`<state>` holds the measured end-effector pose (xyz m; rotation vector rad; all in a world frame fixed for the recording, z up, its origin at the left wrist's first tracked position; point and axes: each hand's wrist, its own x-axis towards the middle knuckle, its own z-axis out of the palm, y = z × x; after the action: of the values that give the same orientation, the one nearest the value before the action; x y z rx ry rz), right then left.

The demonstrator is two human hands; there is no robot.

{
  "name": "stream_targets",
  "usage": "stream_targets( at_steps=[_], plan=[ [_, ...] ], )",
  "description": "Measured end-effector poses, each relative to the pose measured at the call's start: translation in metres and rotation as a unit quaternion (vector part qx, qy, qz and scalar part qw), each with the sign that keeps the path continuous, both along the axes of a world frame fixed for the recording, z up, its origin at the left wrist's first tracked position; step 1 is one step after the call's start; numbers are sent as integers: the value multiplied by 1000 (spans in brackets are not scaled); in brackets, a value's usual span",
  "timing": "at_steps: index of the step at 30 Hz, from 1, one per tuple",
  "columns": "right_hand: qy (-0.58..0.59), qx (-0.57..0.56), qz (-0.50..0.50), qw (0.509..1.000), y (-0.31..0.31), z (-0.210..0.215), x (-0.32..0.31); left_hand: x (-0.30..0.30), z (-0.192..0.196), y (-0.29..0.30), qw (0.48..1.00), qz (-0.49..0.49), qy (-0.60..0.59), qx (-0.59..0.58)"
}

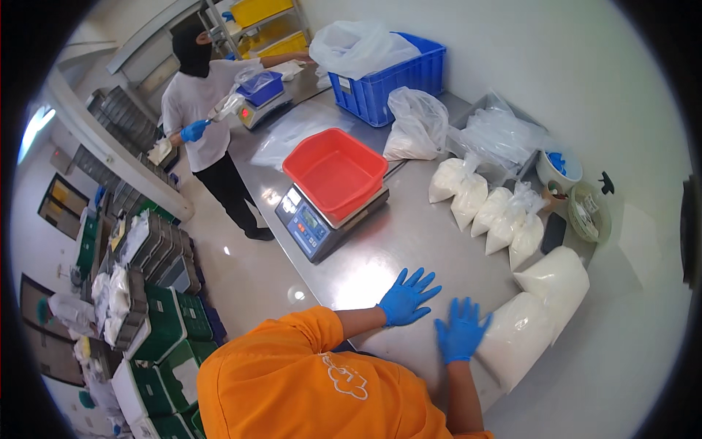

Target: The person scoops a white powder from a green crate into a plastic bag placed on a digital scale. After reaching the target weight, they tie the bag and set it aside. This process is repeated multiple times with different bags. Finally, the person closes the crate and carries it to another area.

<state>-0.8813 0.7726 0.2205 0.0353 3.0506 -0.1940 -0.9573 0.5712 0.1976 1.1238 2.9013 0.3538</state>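
My left hand (408,297), in a blue glove, lies over the steel table (409,241) with its fingers spread and nothing in it. Beside it my right hand (462,331), also blue-gloved, is open, fingers pointing away from me. Close to the right hand's right side are two large clear bags of white powder (515,333). Several smaller tied bags of white powder (486,208) sit in a row farther back. Beyond my left hand a red plastic tub (335,170) rests on a digital scale (313,227); its inside looks bare.
A blue crate (391,80) with clear plastic and an open powder bag (417,124) stand at the back. Along the wall are a tray of plastic bags (504,135) and a white bucket (559,168). Another person (205,102) holds a scoop at a second scale (263,110).
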Motion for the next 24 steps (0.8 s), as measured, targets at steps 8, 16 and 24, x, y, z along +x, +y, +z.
stream_targets(
  at_steps=[8,16,24],
  plan=[
    [129,-169,-11,977,-11,-48,-97,-75,-9,63,992,127,-22,-1],
    [127,-322,-57,936,-4,-39,-109,-115,-5,93,987,134,-37,-75],
    [160,-403,-53,899,6,-45,-108,-121,-16,109,986,123,-44,-103]
  ],
)
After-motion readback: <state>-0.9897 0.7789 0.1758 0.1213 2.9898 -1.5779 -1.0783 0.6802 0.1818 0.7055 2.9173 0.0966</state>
